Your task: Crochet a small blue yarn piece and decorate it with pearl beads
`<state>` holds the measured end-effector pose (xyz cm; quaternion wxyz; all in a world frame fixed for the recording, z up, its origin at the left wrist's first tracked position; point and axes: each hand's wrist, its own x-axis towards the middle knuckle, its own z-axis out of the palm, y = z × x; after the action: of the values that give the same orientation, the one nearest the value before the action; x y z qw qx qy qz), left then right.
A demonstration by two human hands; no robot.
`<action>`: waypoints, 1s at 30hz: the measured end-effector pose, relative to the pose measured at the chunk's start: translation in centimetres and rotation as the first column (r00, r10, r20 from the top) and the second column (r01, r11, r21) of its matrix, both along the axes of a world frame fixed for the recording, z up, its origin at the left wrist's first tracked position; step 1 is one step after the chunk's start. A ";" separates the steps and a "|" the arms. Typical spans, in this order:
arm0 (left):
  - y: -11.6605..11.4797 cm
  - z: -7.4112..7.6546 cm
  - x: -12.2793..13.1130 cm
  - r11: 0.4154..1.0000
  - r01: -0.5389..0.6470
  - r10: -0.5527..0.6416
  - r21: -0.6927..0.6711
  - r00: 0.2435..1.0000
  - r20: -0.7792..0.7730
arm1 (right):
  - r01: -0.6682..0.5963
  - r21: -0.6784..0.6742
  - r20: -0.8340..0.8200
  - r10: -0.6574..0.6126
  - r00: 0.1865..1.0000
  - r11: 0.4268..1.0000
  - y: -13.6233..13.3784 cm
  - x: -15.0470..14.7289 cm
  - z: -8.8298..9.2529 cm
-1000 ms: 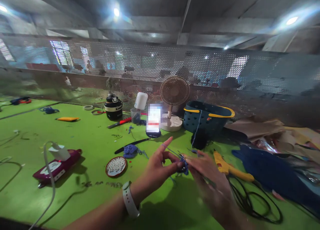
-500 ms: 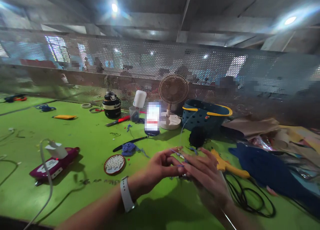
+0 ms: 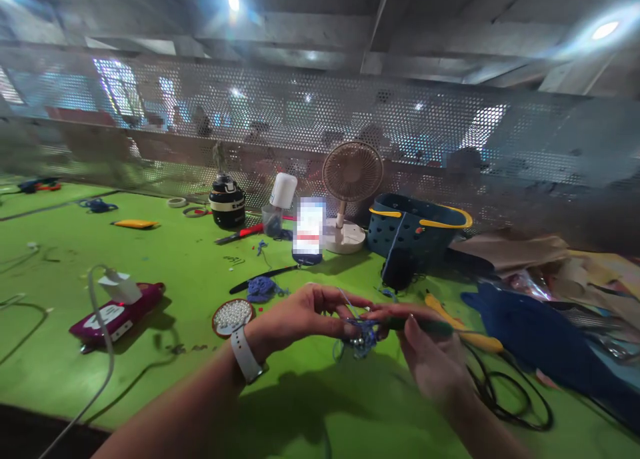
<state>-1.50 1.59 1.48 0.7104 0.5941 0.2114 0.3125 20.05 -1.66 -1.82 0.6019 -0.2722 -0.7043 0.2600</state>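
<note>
My left hand [image 3: 305,316] pinches a small blue crochet piece [image 3: 361,336] with beads, held just above the green table [image 3: 190,279]. My right hand [image 3: 430,352] is closed on a green-handled crochet hook [image 3: 423,326] whose tip meets the piece. A thin blue yarn strand runs from the work up toward a dark yarn ball [image 3: 397,269] in front of a blue basket [image 3: 417,229]. A white watch [image 3: 243,356] is on my left wrist.
A round dish of pearl beads [image 3: 233,316] and a blue yarn scrap [image 3: 261,288] lie left of my hands. A phone [image 3: 307,236], small fan [image 3: 350,179], yellow glue gun [image 3: 465,329], black cable [image 3: 515,399], blue cloth [image 3: 545,339] and magenta case [image 3: 117,312] stand around.
My hands have dropped lower and drawn slightly apart. The blue piece now hangs in view between them, and the green hook handle shows in my right hand.
</note>
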 end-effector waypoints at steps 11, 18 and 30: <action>0.5 0.0 -0.9 0.982 0.110 -0.097 0.156 0.991 -0.090 | -0.549 -0.484 -0.431 0.360 0.827 0.681 0.6 -0.1 0.1; 0.7 0.0 -1.0 0.975 0.164 -0.145 0.146 0.980 -0.138 | -0.568 -0.501 -0.444 0.370 0.816 0.653 0.6 -0.2 0.9; 0.6 0.0 -0.9 0.970 0.179 -0.150 0.164 0.973 -0.177 | -0.546 -0.503 -0.389 0.388 0.835 0.670 0.6 0.3 1.1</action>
<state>-2.44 2.16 1.47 0.6580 0.6947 0.1897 0.2204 20.30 -1.02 -0.71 0.4808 -0.2210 -0.5504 0.6458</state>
